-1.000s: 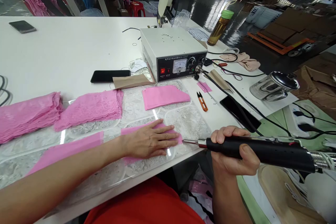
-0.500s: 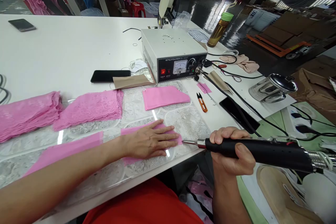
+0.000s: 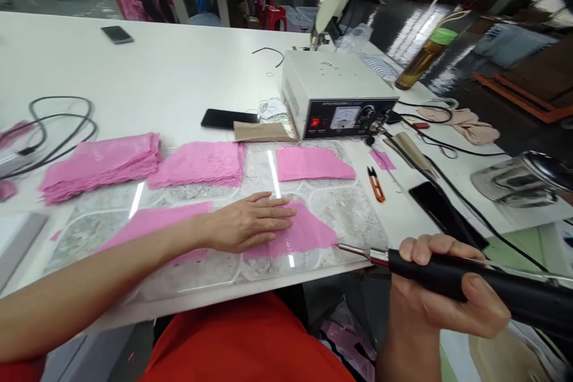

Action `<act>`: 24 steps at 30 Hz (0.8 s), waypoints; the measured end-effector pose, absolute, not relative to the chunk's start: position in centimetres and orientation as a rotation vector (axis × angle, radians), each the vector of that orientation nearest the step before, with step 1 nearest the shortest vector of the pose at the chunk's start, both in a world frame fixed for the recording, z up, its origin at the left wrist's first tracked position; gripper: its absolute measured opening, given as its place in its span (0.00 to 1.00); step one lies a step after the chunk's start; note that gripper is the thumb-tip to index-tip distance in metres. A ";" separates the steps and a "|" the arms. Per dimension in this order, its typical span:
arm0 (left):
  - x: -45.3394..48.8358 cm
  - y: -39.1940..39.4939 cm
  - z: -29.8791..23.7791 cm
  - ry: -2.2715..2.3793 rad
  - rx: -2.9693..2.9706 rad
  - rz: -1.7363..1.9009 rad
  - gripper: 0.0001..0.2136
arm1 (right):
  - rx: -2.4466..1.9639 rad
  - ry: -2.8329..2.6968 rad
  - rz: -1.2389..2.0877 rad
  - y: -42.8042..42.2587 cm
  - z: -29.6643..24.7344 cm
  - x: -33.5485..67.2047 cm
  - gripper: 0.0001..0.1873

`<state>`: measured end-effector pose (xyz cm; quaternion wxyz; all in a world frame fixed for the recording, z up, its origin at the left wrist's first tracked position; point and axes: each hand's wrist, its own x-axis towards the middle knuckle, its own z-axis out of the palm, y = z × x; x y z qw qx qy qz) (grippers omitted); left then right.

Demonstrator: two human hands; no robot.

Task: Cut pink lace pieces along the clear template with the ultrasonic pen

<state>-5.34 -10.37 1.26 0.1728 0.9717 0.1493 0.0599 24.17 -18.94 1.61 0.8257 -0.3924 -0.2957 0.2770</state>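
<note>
My left hand point(image 3: 248, 222) lies flat, fingers stretched, on a pink fabric piece point(image 3: 304, 233) spread over a clear sheet on the table. My right hand point(image 3: 441, 304) is wrapped round the black handle of a corded welding pen point(image 3: 452, 279). The pen's metal tip points left and sits just right of the fabric's corner, at the table's front edge. A cable runs from the pen back to the white control box point(image 3: 338, 92) with a dial and red lights.
Two stacks of pink lace point(image 3: 102, 164) point(image 3: 201, 162) and a smaller pink stack point(image 3: 311, 162) lie behind my hand. Orange snips point(image 3: 376, 184), two black phones point(image 3: 228, 119) point(image 3: 441, 212), a steel pot point(image 3: 519, 179), a green-capped bottle point(image 3: 425, 57) and black cables point(image 3: 58, 131) surround them.
The view has swung left and down. My left hand has slid left along the pink piece, uncovering its right part. The pen has dropped lower and to the right, away from the fabric.
</note>
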 end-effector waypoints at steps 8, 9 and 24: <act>-10.0 -13.5 0.6 0.631 2.662 0.096 0.19 | -0.836 -0.697 0.766 -19.0 2.1 20.3 0.10; -10.2 -13.7 0.5 0.640 2.661 0.091 0.18 | -0.825 -0.716 0.794 -19.0 2.1 19.7 0.10; -10.5 -14.0 -0.5 0.560 2.675 0.352 0.14 | -0.685 -0.867 0.929 -18.2 1.4 17.0 0.14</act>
